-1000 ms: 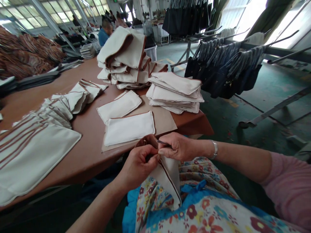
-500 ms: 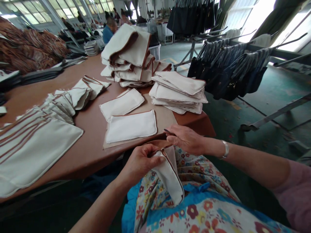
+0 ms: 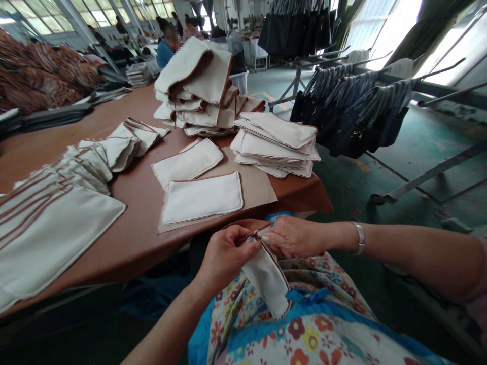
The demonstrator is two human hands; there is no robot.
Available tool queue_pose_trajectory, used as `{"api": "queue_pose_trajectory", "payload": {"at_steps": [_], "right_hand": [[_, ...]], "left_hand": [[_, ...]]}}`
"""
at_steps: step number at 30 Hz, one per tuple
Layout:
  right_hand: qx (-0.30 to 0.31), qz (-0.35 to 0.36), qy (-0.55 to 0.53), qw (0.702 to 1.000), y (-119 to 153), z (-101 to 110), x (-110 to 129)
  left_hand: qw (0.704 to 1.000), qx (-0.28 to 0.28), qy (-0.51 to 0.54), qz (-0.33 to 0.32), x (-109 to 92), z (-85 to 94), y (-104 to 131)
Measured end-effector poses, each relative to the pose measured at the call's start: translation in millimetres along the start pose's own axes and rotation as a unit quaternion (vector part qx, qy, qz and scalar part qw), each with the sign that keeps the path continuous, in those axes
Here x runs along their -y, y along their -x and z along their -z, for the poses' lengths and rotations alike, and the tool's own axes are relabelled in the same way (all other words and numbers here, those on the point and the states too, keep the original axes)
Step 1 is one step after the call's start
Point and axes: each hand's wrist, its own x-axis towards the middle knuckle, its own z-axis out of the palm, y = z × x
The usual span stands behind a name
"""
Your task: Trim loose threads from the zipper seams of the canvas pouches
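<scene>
Pinching a brown-trimmed white fabric pouch (image 3: 267, 285), the left hand (image 3: 229, 249) is holding it over the floral apron (image 3: 310, 329), off the near edge of the worktop (image 3: 139, 200). The right hand (image 3: 294, 236) is resting curled at its upper end, hiding any grip. This pouch is seemingly sitting mid-work; whether stacked pouches (image 3: 274, 144) are awaiting work isn't showing.

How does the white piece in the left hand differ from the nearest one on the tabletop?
The held piece hangs aslant over the floral apron; the tabletop piece lies flat. The left hand grips the held piece; neither it nor the right hand touches the tabletop piece. Both are white with brown edging.
</scene>
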Motion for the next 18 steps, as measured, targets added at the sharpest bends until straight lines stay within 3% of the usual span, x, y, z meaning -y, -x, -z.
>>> {"api": "queue_pose_trajectory", "payload": {"at_steps": [3,7,10,14,16,18], "right_hand": [[0.055,0.016,0.114,0.992,0,0,1],[0.031,0.039,0.272,0.961,1,-4,6],[0.026,0.038,0.301,0.952,-2,-6,8],[0.046,0.056,0.271,0.96,-8,-2,13],[0.04,0.06,0.174,0.982,-8,4,20],[-0.001,0.014,0.01,1.0,-5,14,29]], "left_hand": [[1.0,-0.017,-0.02,-0.009,4,-3.9,1],[1.0,-0.021,-0.003,-0.012,8,-8.5,1],[1.0,0.003,0.025,-0.001,7,-9.6,2],[0.998,0.02,0.059,0.008,1,-7.1,2],[0.998,0.027,0.063,0.008,1,-6.7,2],[0.998,0.042,0.043,0.004,4,-8.5,2]]}}
